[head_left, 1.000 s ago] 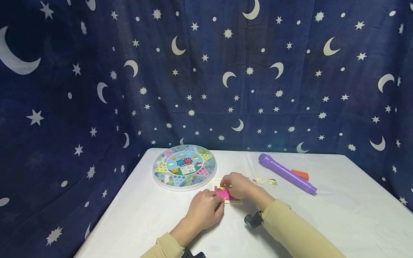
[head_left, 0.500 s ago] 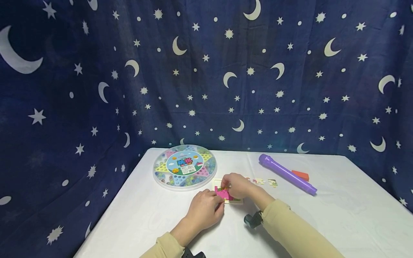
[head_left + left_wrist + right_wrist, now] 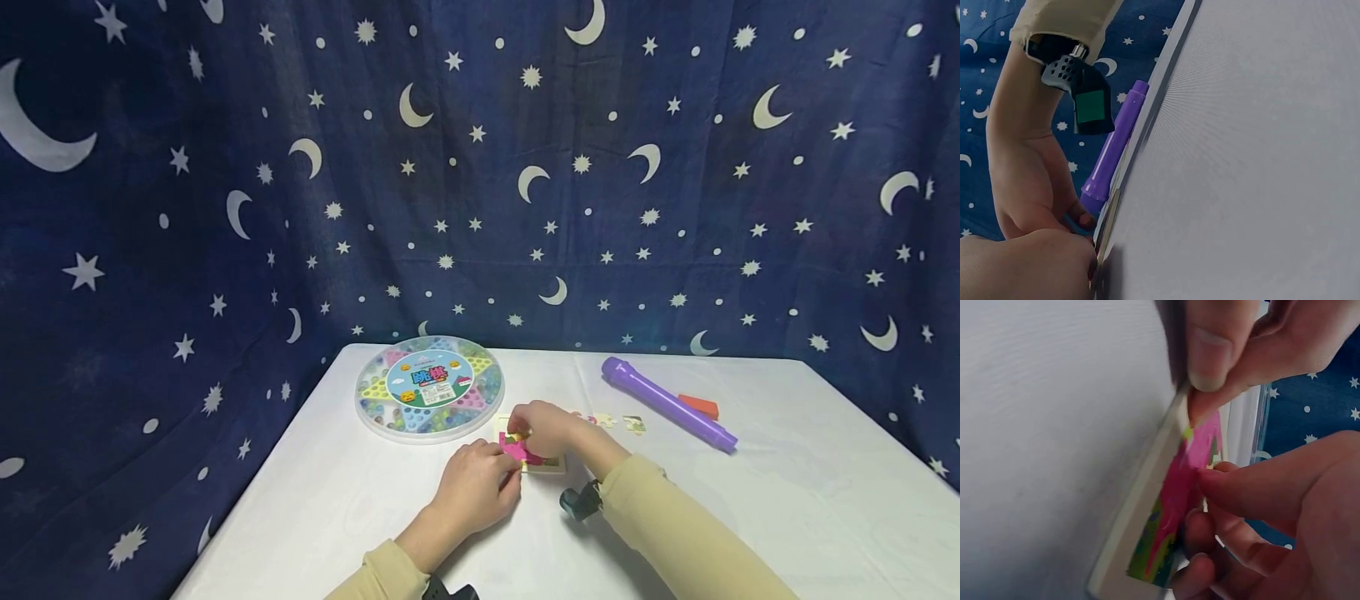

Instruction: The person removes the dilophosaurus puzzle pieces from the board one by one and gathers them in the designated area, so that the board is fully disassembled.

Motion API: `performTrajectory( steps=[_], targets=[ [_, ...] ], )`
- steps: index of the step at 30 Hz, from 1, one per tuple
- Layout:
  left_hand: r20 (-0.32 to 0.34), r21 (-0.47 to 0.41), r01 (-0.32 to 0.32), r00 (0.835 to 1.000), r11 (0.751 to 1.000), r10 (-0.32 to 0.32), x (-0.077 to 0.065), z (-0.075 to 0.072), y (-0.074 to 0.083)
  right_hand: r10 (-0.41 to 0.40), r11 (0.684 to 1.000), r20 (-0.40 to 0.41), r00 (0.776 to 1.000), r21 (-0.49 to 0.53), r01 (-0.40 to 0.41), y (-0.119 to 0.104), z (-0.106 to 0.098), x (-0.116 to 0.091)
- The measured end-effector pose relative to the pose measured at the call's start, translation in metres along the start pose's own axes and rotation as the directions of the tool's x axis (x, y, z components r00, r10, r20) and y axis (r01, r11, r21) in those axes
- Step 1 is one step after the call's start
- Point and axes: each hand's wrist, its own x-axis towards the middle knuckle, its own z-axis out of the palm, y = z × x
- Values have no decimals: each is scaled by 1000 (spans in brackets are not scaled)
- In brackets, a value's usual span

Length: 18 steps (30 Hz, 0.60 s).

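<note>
A small jigsaw puzzle in a cream-edged board (image 3: 553,467) lies on the table, with a large pink shape in its picture. My left hand (image 3: 477,487) holds the board's near left corner; in the right wrist view its thumb (image 3: 1210,359) presses on the cream rim. Over the far part of the board, my right hand (image 3: 553,429) has its fingers curled, pinching a small puzzle piece (image 3: 1214,464) that they mostly hide. The right thumb lies close against the pink picture (image 3: 1182,478). In the left wrist view the board is seen edge-on beneath both hands.
Loose puzzle pieces (image 3: 633,425) lie right of the board. Behind them rest a purple stick shaped like a microphone (image 3: 667,404) and a red block (image 3: 698,407). A round Chinese checkers box (image 3: 430,390) with marbles stands at the back left. A starry curtain (image 3: 480,167) hangs behind.
My right hand has shifted slightly left over the board, and the yellow patch at its fingertips is less visible. The left hand has stayed at the corner.
</note>
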Motion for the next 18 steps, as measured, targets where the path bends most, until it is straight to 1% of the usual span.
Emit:
performTrajectory(
  steps=[4,8,13,18],
  targets=[
    [-10,6,-3,1000,1000,3,-1,-1,-1,10,1000,48,999,-14,-10,0,-2,5],
    [1,6,2,1000,1000,-2,0,-1,0,21,1000,65,998,-4,-20,2,-4,6],
    [5,13,4,1000,1000,-4,0,-2,1,24,999,62,998,27,-26,3,-4,7],
    [-11,20,-8,1000,1000,8,0,-2,0,23,999,41,999,44,-25,3,-3,6]
  ],
)
